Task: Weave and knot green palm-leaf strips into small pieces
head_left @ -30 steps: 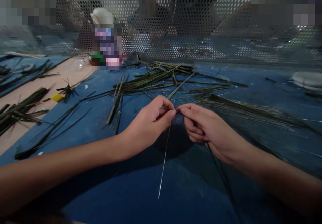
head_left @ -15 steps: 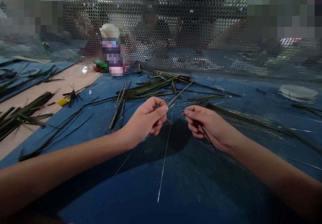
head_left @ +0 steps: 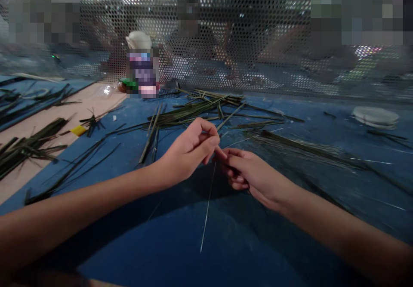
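Note:
Thumb and fingers of my left hand [head_left: 195,149] are pinched on a thin green strip [head_left: 230,115] that slants up to the right. Below the fingers a thin shiny wire [head_left: 208,209] runs down over the blue table. My right hand [head_left: 251,173] is closed, with its fingertips against those of my left hand. What lies between the right fingertips is too small and hidden to name. Behind both hands lies a pile of dark green strips [head_left: 193,108].
A bundle of green strips [head_left: 309,149] with thin wires lies at the right, near white round discs [head_left: 376,117]. More strips [head_left: 38,143] and a yellow piece [head_left: 78,130] are at left. A perforated metal screen [head_left: 258,50] stands behind.
My right hand has moved left and down, and its fingertips now meet my left hand's. The dark strand that trailed below my right hand no longer shows clearly there.

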A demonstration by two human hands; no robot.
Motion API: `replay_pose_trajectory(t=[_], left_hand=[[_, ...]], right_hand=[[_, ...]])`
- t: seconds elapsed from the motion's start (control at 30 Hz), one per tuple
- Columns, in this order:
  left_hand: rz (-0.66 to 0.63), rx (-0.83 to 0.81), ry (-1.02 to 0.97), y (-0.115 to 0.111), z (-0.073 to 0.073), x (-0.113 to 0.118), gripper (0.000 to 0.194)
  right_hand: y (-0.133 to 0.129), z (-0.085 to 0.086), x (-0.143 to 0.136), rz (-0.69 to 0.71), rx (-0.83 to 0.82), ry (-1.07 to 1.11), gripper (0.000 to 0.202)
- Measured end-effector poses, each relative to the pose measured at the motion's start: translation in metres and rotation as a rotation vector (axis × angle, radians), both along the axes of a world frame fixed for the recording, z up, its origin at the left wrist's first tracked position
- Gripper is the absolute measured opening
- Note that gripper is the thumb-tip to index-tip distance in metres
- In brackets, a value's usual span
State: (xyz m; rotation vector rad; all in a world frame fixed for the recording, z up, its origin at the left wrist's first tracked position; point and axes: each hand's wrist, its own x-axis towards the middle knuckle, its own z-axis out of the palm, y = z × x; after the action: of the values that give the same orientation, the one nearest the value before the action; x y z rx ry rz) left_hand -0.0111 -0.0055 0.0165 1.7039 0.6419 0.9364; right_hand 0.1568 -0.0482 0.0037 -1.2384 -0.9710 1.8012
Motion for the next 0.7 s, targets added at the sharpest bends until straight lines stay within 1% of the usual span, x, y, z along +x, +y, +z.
replay_pose_trajectory(t=[0.07,0.2,0.27,0.43,0.5,0.6,0.7], left_hand=[[-0.039,-0.004,0.037,-0.001,-0.001,0.0,0.008],[-0.161,-0.056,0.105,0.0,-0.004,0.002,0.011],[-0.193,-0.096,0.108,0.002,-0.004,0.003,0.012],[-0.206,-0.191,0.099,0.005,-0.002,0.003,0.011],[-0.219,-0.223,0.101,0.005,-0.001,0.002,0.011],[-0.235,-0.258,0.099,0.006,-0.001,0.002,0.012],[-0.227,-0.266,0.125,0.007,-0.003,0.002,0.014]], right_hand=[[0.001,0.001,0.002,-0.016,0.024,0.01,0.01],[0.005,0.005,0.01,-0.017,0.092,0.006,0.023],[0.006,0.006,0.012,-0.016,0.129,-0.009,0.022],[0.01,0.006,0.017,-0.033,0.24,-0.03,0.014],[0.012,0.006,0.02,-0.025,0.251,-0.019,0.011],[0.016,0.008,0.024,0.03,0.235,0.021,0.019],[0.016,0.011,0.026,0.051,0.279,-0.047,0.022]])
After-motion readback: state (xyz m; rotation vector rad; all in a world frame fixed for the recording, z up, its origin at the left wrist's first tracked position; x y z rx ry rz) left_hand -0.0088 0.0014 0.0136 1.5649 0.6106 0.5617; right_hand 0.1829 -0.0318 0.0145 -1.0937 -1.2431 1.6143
